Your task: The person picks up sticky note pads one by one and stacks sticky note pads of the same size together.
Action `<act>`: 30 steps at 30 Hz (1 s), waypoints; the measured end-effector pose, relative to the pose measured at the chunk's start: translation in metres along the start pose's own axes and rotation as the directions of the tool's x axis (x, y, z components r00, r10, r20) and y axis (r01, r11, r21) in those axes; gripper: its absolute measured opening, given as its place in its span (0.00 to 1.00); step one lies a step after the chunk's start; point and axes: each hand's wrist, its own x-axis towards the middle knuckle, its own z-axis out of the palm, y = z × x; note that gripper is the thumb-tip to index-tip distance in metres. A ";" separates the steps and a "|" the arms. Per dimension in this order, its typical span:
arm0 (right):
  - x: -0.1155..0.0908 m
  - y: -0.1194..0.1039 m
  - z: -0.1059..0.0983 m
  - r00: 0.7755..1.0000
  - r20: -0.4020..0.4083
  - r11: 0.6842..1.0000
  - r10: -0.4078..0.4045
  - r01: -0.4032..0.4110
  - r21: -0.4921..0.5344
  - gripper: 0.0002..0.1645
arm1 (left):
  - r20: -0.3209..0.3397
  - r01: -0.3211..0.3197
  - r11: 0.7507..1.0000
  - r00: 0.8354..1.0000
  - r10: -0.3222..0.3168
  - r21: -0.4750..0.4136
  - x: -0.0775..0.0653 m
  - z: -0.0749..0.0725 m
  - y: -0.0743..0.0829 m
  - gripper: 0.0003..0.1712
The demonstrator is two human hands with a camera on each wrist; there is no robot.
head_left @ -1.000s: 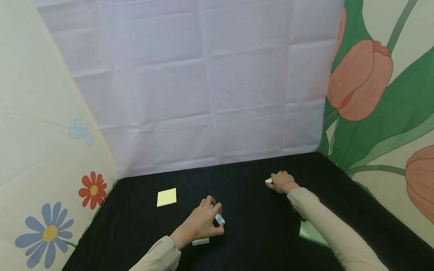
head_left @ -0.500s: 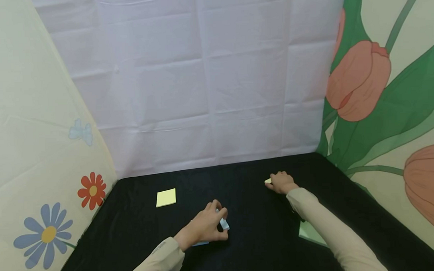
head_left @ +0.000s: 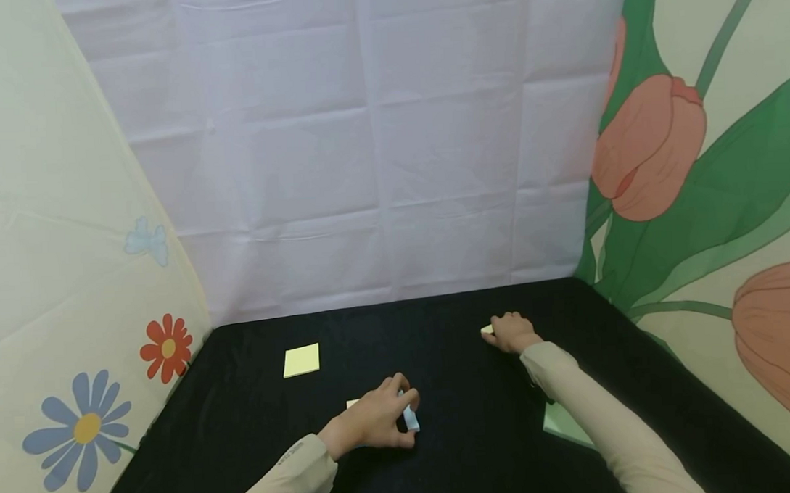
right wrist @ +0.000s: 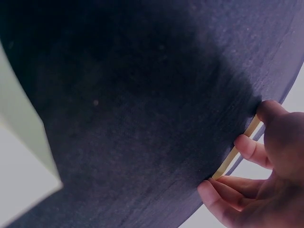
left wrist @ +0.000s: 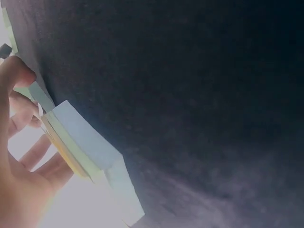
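Low over the black cloth, my left hand holds a small light blue sticky note pad between thumb and fingers. Behind that hand, the pale corner of a sticky note stack shows; the hand and wrist hide most of it. The left wrist view shows this stack close up, with blue, green and yellow layers. Toward the back right, my right hand grips a yellow sticky note pad, mostly covered by the fingers. In the right wrist view, thumb and fingertips sit along the yellow pad's edge.
A square yellow sticky note pad lies at the back left. Under the right forearm, a larger green pad is partly hidden. White cloth hangs behind the table, with flower-printed cloth on both sides.
My left hand has shifted right and a little nearer with the light blue pad, uncovering the stack's far corner and hiding its near edge. My right hand stays in place.
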 end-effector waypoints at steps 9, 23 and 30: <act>0.000 -0.001 0.001 1.000 0.001 1.000 0.002 -0.002 -0.006 0.23 | 0.021 0.005 1.000 1.000 -0.005 0.005 -0.002 0.001 -0.001 0.18; 0.000 0.001 -0.001 1.000 -0.003 1.000 0.003 -0.003 -0.006 0.24 | 0.035 0.024 0.999 0.999 -0.023 -0.046 -0.006 -0.004 -0.003 0.21; -0.001 0.000 0.000 1.000 0.001 1.000 -0.006 0.006 -0.005 0.23 | 0.015 0.071 0.997 0.997 -0.071 0.009 -0.011 -0.002 -0.008 0.25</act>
